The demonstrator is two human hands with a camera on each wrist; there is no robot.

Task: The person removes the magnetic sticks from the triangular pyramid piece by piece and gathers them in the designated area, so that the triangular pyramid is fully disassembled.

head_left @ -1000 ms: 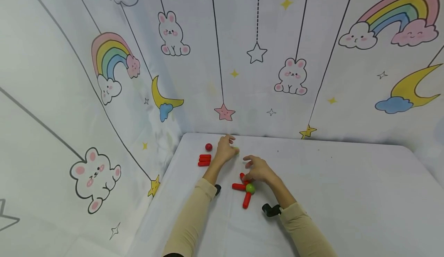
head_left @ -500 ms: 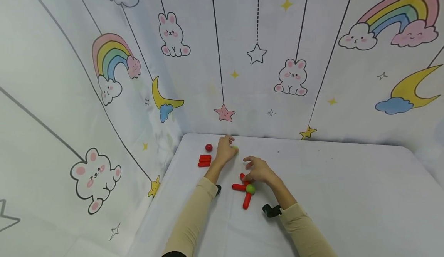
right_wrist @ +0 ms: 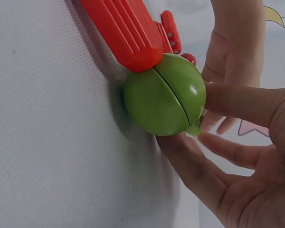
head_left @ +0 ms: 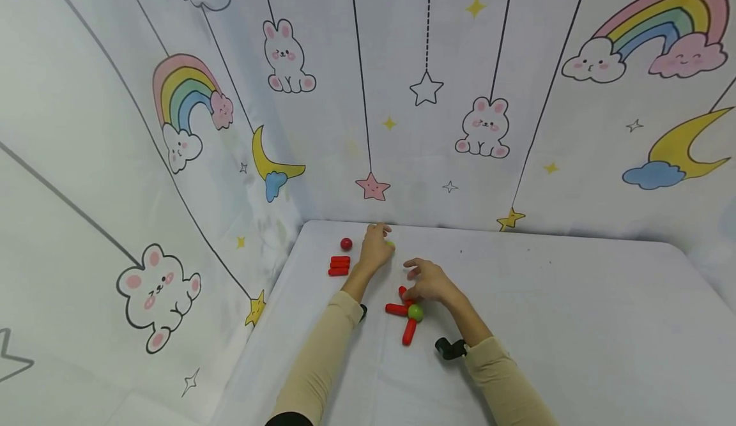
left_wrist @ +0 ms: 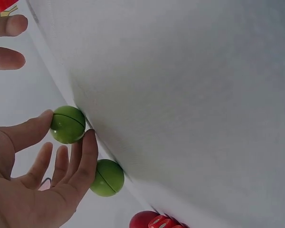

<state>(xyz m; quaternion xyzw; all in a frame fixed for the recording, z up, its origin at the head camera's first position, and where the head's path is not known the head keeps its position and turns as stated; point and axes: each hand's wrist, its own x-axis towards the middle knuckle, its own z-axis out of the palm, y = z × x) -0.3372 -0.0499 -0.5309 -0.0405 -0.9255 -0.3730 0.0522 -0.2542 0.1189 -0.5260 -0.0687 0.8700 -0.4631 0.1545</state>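
My left hand is at the far side of the table and pinches a green ball between thumb and fingers. A second green ball lies just beyond its fingers in the left wrist view. My right hand is over a joined piece: a green ball with red rods going out from it. Its thumb and index finger grip the far red rod, and its other fingers stretch forward. In the right wrist view the joined ball hides the fingertips; one ridged red rod shows above it.
Left of my left hand, a red ball and several loose red rods lie on the white-covered table. A cloth printed with rabbits and rainbows rises along the table's back and left sides.
My left hand has turned slightly and shifted a little away, so less green shows beside it in the head view. The right hand and the joined piece have stayed put.
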